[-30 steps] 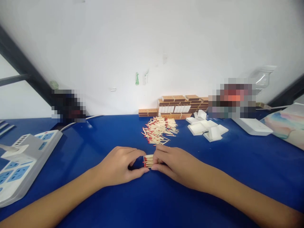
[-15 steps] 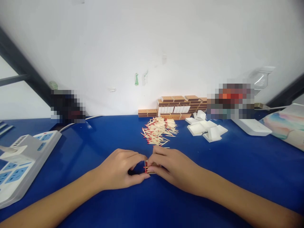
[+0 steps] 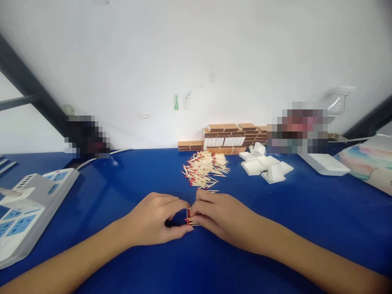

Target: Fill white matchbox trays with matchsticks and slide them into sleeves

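Note:
Between my hands on the blue table lies a small white matchbox tray [image 3: 188,212], mostly covered by my fingers, with red match heads showing inside. My left hand [image 3: 162,218] grips its left end, index finger on the far side and thumb on the near side. My right hand [image 3: 214,214] is closed over the tray, its fingertips pinching some matches [image 3: 191,222] whose red heads point left. A loose heap of red-tipped matches [image 3: 202,167] lies just beyond my hands.
Stacked matchboxes [image 3: 225,141] stand against the white wall. Several empty white trays [image 3: 263,163] lie right of the heap. A power strip [image 3: 39,212] sits at the left, and a white object [image 3: 326,163] with a colourful sheet [image 3: 367,159] at the right.
My right fingers have shifted slightly, and the matches under them now lie closer to the tray's near side. My left hand has hardly moved.

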`<state>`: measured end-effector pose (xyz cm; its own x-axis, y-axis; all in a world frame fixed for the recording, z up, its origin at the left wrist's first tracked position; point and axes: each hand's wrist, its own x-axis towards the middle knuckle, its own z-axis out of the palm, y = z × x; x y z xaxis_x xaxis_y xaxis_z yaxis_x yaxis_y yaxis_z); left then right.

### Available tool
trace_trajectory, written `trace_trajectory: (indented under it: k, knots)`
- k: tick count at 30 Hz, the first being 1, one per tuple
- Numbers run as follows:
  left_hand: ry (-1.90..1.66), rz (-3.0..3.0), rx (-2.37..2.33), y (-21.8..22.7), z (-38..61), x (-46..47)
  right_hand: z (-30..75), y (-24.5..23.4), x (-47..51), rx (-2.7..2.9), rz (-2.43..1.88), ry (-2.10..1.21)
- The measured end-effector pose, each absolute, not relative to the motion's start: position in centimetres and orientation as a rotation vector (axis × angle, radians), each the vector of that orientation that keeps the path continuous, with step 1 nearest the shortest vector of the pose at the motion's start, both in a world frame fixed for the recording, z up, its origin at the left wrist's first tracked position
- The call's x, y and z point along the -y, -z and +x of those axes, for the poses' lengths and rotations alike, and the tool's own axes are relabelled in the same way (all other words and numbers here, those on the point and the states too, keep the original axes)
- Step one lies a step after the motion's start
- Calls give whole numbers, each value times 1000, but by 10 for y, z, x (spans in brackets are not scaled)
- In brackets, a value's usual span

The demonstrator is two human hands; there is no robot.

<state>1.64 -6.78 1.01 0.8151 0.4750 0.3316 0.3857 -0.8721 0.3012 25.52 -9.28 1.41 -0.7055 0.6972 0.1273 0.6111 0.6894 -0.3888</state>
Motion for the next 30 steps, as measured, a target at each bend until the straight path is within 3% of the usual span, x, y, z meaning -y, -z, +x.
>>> trace_trajectory:
  k: [5,14,30]
  knots:
    - [-594,2782,-682,-10,16,67,257,-16,96,2630,-973,-371]
    - [-569,2784,-687,-10,15,67,258,-21,96,2587,-993,-593]
    - [-584,2786,-686,-9,15,67,254,-21,97,2712,-1018,-306]
